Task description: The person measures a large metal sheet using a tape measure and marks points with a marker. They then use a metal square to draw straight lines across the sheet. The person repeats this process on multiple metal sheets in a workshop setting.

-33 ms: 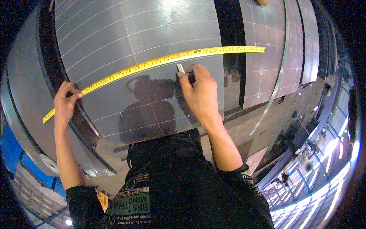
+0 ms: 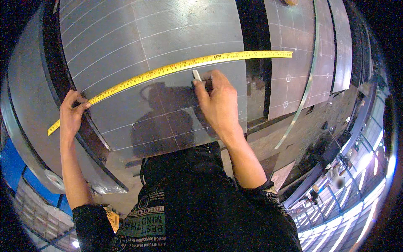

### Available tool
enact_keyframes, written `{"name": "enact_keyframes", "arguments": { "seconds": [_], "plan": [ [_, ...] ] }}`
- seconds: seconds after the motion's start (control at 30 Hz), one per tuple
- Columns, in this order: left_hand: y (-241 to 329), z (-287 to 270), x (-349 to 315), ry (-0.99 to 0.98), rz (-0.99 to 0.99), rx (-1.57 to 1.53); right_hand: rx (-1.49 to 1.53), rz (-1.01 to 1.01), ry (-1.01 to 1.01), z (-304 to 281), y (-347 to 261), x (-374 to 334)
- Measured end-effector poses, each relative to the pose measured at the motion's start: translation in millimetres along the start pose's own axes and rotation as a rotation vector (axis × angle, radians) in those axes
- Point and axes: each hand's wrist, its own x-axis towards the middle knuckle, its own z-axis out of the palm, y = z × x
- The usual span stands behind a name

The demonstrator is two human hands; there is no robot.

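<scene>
Two hands observed, well apart. Left hand [image 2: 72, 111]: thumb and fingers pinched on a yellow measuring tape [image 2: 168, 68] near the left edge of a grey plate [image 2: 105, 46]. Tape spans this plate, its right end over a neighbouring plate [image 2: 294, 88]. Right hand [image 2: 220, 103]: thumb and fingers closed on a white stick [image 2: 196, 75], tip just beside the tape's near edge. Pale lines cross the grey plate.
</scene>
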Motion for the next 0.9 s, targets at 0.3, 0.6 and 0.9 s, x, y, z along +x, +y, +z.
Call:
{"name": "enact_keyframes", "arguments": {
  "seconds": [0.3,0.6,0.9],
  "plan": [
    [8.6,-2.9,1.3,-0.027,-0.021,0.032,0.004,0.011,-0.031,11.9,-18.3,5.2],
    [1.3,-1.0,0.9,-0.025,-0.037,-0.030,0.008,0.040,-0.063,12.1,-19.0,7.1],
    [4.0,-1.8,2.1,-0.043,-0.052,-0.013,0.021,0.024,-0.058,14.4,-18.1,8.3]
  ]
}}
